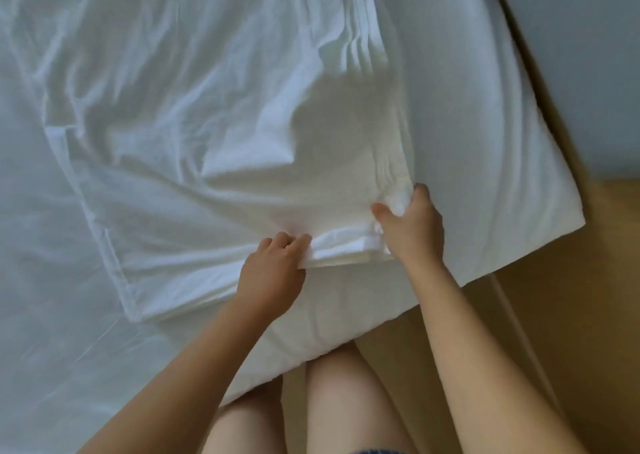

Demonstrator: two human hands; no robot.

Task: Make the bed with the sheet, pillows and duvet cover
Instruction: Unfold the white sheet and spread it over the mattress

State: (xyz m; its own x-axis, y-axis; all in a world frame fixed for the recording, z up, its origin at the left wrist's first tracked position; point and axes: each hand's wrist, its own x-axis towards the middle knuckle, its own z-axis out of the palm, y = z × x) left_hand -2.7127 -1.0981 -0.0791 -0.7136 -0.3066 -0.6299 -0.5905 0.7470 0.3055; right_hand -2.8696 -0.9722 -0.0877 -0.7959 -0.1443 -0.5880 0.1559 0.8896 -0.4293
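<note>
Two hands held the white duvet cover point(214, 124) by its near hem: left hand point(273, 273) pinched the folded edge, right hand point(412, 231) clutched the bunched corner. Cover lay creased across the sheeted mattress point(485, 141) corner. Wooden floor point(571, 280) and grey wall point(588, 55) alongside.

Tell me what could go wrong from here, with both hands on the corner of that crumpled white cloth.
1. The left hand and right hand grip only the near corner of the crumpled white fabric cover. A pull may bunch it up rather than spread it flat.
2. The thick white padded layer beneath ends in a corner right beside the wooden floor. A hard tug might drag that corner off the bed.
</note>
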